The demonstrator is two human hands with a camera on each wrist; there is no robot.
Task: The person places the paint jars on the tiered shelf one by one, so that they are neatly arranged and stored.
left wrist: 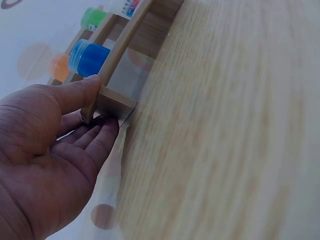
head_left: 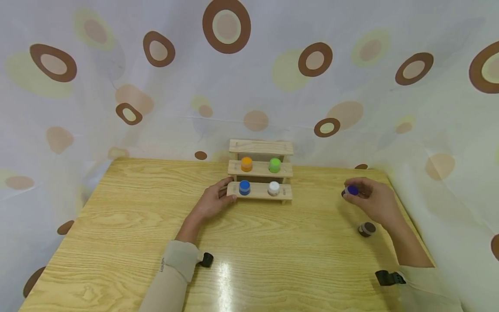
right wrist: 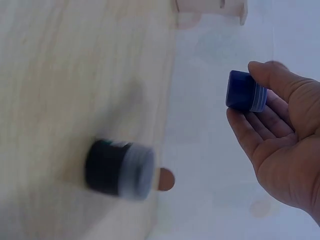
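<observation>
Between your right fingers [right wrist: 240, 127] sat a smooth plastic jar [right wrist: 241, 91] with a ribbed lid [right wrist: 259, 97]; against your left fingers [left wrist: 102, 142], the rack [head_left: 260, 169] was bare, matt wood. Below both, the wood-grained desk [head_left: 292, 255] looked smooth and glossy.

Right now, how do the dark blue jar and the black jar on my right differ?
Color: the dark blue jar looks deep blue, while the black jar looks black or very dark.
Support: the dark blue jar is held in your right hand, apparently lifted; the black jar stands on the table, with neither of the hands touching it.
Shared: both are small, round, lidded jars, away from the wooden stand.
</observation>
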